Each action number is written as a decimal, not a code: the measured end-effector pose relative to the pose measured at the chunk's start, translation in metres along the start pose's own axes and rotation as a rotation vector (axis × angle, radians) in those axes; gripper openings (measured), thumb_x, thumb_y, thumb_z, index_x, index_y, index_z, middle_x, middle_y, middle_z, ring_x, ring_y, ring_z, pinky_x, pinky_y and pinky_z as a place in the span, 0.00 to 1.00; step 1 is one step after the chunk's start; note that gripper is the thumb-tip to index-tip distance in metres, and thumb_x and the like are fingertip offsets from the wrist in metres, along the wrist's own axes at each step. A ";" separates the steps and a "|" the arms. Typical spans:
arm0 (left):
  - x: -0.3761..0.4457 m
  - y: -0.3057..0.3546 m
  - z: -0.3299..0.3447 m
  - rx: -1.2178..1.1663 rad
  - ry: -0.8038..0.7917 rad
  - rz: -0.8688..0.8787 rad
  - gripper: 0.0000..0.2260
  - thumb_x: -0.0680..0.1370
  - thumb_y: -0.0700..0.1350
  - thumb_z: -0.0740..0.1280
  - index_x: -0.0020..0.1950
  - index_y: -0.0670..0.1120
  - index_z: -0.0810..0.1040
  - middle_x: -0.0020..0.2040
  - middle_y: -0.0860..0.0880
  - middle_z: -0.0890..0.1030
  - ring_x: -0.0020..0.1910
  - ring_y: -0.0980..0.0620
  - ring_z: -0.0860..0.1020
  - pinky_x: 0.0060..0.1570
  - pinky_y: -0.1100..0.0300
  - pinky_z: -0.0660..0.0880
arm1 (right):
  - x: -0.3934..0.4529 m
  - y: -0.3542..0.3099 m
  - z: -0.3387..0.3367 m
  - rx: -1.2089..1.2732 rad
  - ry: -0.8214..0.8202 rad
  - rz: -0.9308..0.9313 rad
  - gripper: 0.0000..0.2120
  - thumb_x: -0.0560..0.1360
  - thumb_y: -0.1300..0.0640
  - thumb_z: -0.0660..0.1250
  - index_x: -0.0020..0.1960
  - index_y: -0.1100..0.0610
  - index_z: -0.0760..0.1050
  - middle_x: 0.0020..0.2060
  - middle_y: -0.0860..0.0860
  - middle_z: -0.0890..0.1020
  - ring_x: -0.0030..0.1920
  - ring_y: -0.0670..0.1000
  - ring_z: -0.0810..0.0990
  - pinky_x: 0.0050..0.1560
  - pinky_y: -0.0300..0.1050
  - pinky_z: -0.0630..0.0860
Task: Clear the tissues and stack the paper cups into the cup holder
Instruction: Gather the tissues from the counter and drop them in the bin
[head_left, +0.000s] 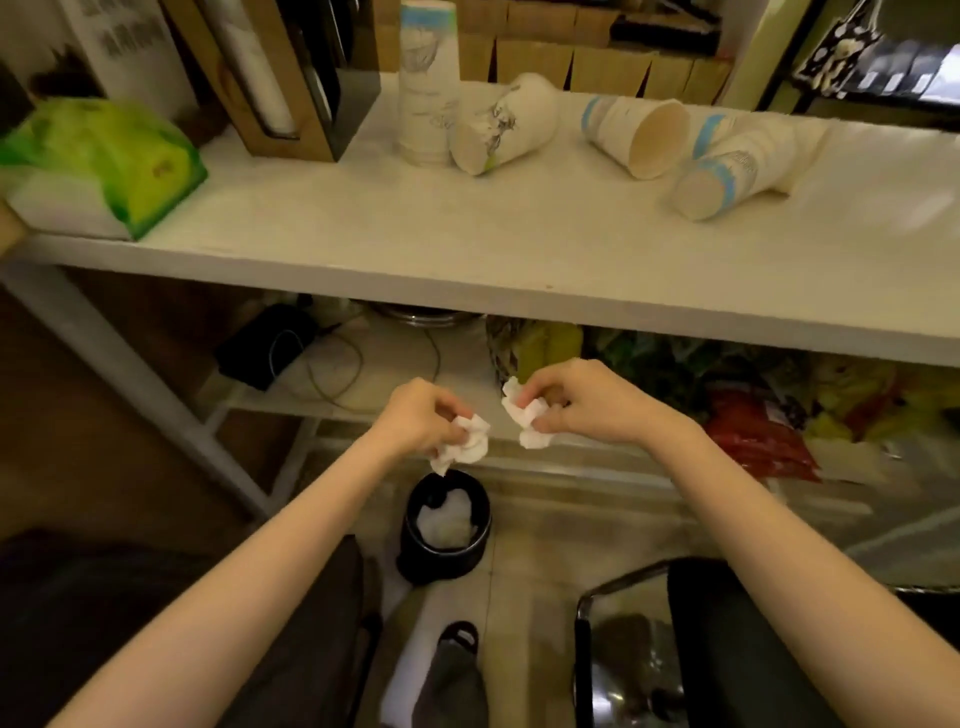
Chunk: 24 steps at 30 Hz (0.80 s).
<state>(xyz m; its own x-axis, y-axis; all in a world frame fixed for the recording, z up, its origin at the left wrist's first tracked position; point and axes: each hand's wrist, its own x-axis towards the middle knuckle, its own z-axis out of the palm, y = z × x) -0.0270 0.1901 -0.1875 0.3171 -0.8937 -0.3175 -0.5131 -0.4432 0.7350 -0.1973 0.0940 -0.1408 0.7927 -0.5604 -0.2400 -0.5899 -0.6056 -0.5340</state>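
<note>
Tissues are in both your hands, held out in front of the table's near edge and above the floor. Your left hand (421, 415) has its grip clenched around a crumpled white tissue (465, 441), whose lower corner hangs almost straight over the black bin (447, 525) on the floor. Your right hand (587, 402) pinches a second crumpled tissue (527, 415) between fingertips and thumb; the two wads are near each other but apart.

The bin stands open below and between your forearms, with white paper already inside it. Open floor lies around it; a dark chair (727, 639) with a metal arm stands to its right, and dark trousers lie to its left.

Beyond your hands the white table (467, 244) runs across the view, its front edge bare along most of its length. Farther back on it, a tall stack of paper cups (428, 88) stands upright. Just right of it, one cup (506, 124) lies on its side, touching the stack. Another cup (639, 135) lies tipped with its mouth facing you, and a short nested stack (737, 166) lies on its side at the right. The brown cup holder (291, 78) stands left of the upright stack, and a green tissue pack (109, 161) sits at the table's left end, near the front edge.
</note>
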 end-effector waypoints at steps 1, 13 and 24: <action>0.006 -0.013 0.008 -0.032 0.010 -0.040 0.12 0.69 0.38 0.71 0.52 0.41 0.81 0.41 0.46 0.79 0.36 0.53 0.76 0.24 0.71 0.72 | 0.008 0.010 0.015 0.036 -0.004 0.020 0.15 0.70 0.60 0.70 0.57 0.55 0.78 0.51 0.51 0.80 0.49 0.50 0.78 0.44 0.38 0.73; 0.115 -0.212 0.152 -0.079 0.148 -0.251 0.11 0.71 0.40 0.70 0.54 0.43 0.81 0.54 0.41 0.83 0.54 0.45 0.79 0.54 0.57 0.73 | 0.122 0.166 0.263 0.184 0.047 0.202 0.13 0.71 0.61 0.68 0.56 0.58 0.79 0.54 0.57 0.82 0.54 0.58 0.79 0.51 0.49 0.73; 0.234 -0.396 0.299 -0.084 0.245 -0.315 0.10 0.75 0.39 0.64 0.55 0.42 0.80 0.50 0.37 0.82 0.49 0.39 0.79 0.49 0.48 0.77 | 0.240 0.303 0.467 0.151 -0.047 0.260 0.14 0.77 0.61 0.60 0.61 0.60 0.74 0.62 0.59 0.74 0.58 0.58 0.76 0.55 0.42 0.71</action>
<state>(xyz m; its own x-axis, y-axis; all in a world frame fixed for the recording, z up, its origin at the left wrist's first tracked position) 0.0116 0.1353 -0.7320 0.6344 -0.6672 -0.3904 -0.2963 -0.6764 0.6743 -0.1140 0.0394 -0.7392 0.6266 -0.6566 -0.4199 -0.7470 -0.3524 -0.5637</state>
